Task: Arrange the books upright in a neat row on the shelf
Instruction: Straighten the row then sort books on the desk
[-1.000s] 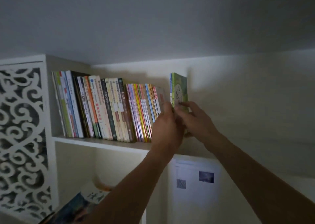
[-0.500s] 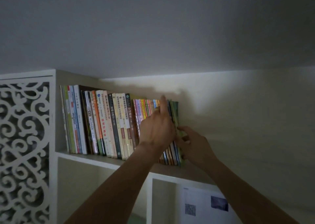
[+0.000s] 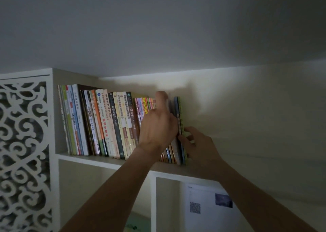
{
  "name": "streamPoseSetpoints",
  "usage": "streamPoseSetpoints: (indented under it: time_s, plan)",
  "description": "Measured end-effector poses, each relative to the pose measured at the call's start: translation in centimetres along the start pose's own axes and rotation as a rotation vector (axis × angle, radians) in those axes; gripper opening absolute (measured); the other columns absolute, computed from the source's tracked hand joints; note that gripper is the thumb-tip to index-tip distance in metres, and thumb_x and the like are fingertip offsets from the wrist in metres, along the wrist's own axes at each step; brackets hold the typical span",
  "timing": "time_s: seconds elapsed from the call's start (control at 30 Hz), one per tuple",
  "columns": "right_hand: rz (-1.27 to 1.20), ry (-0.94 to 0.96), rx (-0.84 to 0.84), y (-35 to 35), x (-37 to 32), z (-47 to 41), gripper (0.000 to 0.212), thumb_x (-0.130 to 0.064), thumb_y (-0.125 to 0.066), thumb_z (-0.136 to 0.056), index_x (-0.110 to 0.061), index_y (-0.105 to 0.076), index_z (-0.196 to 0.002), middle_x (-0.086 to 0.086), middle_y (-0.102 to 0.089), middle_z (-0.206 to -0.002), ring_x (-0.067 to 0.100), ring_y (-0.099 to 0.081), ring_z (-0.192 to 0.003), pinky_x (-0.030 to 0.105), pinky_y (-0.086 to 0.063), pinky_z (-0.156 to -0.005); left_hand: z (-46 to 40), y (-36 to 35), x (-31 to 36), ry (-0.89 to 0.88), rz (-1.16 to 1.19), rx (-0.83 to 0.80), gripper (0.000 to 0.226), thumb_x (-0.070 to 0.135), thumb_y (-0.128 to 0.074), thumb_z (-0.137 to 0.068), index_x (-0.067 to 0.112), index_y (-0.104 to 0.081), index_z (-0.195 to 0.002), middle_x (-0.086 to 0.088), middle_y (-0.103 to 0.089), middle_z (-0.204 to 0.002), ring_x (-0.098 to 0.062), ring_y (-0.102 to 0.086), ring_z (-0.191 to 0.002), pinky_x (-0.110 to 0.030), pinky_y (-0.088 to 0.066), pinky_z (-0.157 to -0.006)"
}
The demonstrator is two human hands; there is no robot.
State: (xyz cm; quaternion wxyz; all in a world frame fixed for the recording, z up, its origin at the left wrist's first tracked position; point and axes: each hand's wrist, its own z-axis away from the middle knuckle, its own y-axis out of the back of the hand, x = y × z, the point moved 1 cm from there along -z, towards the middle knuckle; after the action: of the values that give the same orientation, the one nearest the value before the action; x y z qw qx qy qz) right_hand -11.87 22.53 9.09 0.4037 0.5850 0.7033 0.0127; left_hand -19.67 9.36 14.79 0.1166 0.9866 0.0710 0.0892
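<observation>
A row of upright books (image 3: 105, 124) fills the left half of the top shelf (image 3: 98, 160). At the row's right end stands a thin green book (image 3: 180, 115). My left hand (image 3: 158, 126) lies flat against the spines of the thin colourful books, one finger raised over their tops. My right hand (image 3: 197, 143) presses the green book's outer cover from the right, fingers on its lower edge. The lower spines behind my left hand are hidden.
A white carved lattice panel (image 3: 23, 152) closes the shelf on the left. The shelf runs on bare to the right (image 3: 247, 175). Below, a compartment divider (image 3: 153, 201) and a white sheet with a QR code (image 3: 210, 207) are visible. The ceiling is close above.
The green book, held out from the row a second ago, now stands pushed against the last books. My left hand shifted onto the spines; the view tilted upward.
</observation>
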Motion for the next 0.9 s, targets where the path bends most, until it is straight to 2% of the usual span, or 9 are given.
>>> streamPoseSetpoints:
  time_s: [0.23,0.37,0.43,0.53,0.63,0.7,0.77,0.83,0.9]
  plan:
    - [0.099,0.008,-0.203,0.7,-1.9,0.5,0.040,-0.037,-0.045,-0.107,-0.024,-0.049,-0.145,0.002,-0.068,-0.124,0.016,-0.065,-0.094,0.025,-0.049,-0.079,1.5,6.1,2.2,-0.070,0.147,0.197,0.040,0.021,-0.058,-0.097,0.015,-0.035,-0.129,-0.003,-0.069,-0.074,-0.016,-0.067,-0.052,-0.039,-0.055,-0.042]
    - [-0.262,-0.143,-0.286,1.3,-1.7,1.5,0.022,-0.012,-0.047,-0.105,-0.018,-0.068,-0.111,-0.004,-0.065,-0.092,0.017,-0.063,-0.084,0.018,-0.048,-0.073,0.8,9.1,5.1,-0.079,0.250,0.293,0.040,0.017,-0.059,-0.095,0.013,-0.037,-0.129,0.000,-0.069,-0.070,-0.016,-0.067,-0.053,-0.040,-0.056,-0.048]
    - [-0.587,-0.229,-0.142,2.4,-1.9,2.1,0.029,-0.005,-0.052,-0.101,-0.015,-0.070,-0.080,0.000,-0.066,-0.074,0.026,-0.063,-0.078,0.031,-0.050,-0.075,0.3,9.7,6.3,-0.085,0.278,0.305,0.039,0.016,-0.058,-0.095,0.009,-0.037,-0.127,0.000,-0.070,-0.073,-0.015,-0.069,-0.056,-0.039,-0.057,-0.048]
    - [-0.988,-0.295,0.240,5.2,-2.4,4.0,0.025,-0.013,-0.046,-0.106,-0.018,-0.063,-0.088,-0.002,-0.069,-0.073,0.015,-0.065,-0.069,0.030,-0.056,-0.067,-0.3,8.8,7.1,-0.076,0.328,0.294,0.038,0.014,-0.058,-0.096,0.007,-0.036,-0.125,0.003,-0.072,-0.078,-0.011,-0.073,-0.064,-0.036,-0.060,-0.050]
    - [-0.921,-0.255,0.617,7.4,-0.2,5.3,0.013,-0.034,-0.054,-0.101,-0.028,-0.060,-0.092,0.000,-0.063,-0.089,0.020,-0.059,-0.083,0.035,-0.047,-0.072,-1.4,6.0,7.2,-0.066,0.360,0.255,0.039,0.013,-0.058,-0.095,0.011,-0.034,-0.126,0.001,-0.072,-0.076,-0.014,-0.072,-0.061,-0.039,-0.060,-0.052]
    - [-0.634,-0.245,0.713,7.8,0.7,5.9,0.011,-0.044,-0.057,-0.091,-0.034,-0.061,-0.094,0.000,-0.064,-0.099,0.022,-0.059,-0.090,0.038,-0.047,-0.081,-2.0,3.7,6.8,-0.032,0.309,0.211,0.041,0.010,-0.059,-0.095,0.011,-0.034,-0.128,-0.004,-0.073,-0.078,-0.017,-0.071,-0.059,-0.040,-0.059,-0.051]
    - [-0.320,-0.211,0.521,7.4,0.6,6.4,0.017,-0.041,-0.062,-0.095,-0.029,-0.067,-0.106,0.000,-0.068,-0.107,0.014,-0.062,-0.088,0.021,-0.047,-0.079,-2.1,1.6,5.9,0.033,0.274,0.129,0.044,0.009,-0.061,-0.095,0.013,-0.032,-0.128,-0.009,-0.073,-0.084,-0.024,-0.072,-0.064,-0.042,-0.060,-0.052]
    - [-0.216,-0.199,0.171,6.4,-0.2,6.7,0.029,-0.039,-0.072,-0.092,-0.025,-0.067,-0.117,-0.006,-0.071,-0.108,0.002,-0.065,-0.085,0.005,-0.043,-0.064,-1.8,-0.1,4.8,0.082,0.210,0.039,0.045,0.010,-0.063,-0.094,0.014,-0.032,-0.127,-0.012,-0.071,-0.086,-0.030,-0.071,-0.068,-0.045,-0.061,-0.055]
    - [-0.145,-0.192,-0.132,4.7,-1.1,6.9,0.049,-0.042,-0.079,-0.086,-0.029,-0.060,-0.129,-0.011,-0.070,-0.112,0.003,-0.068,-0.091,0.011,-0.049,-0.072,-1.2,-1.4,3.8,0.100,0.113,-0.035,0.043,0.009,-0.061,-0.096,0.010,-0.036,-0.131,-0.010,-0.066,-0.077,-0.028,-0.065,-0.061,-0.043,-0.056,-0.053]
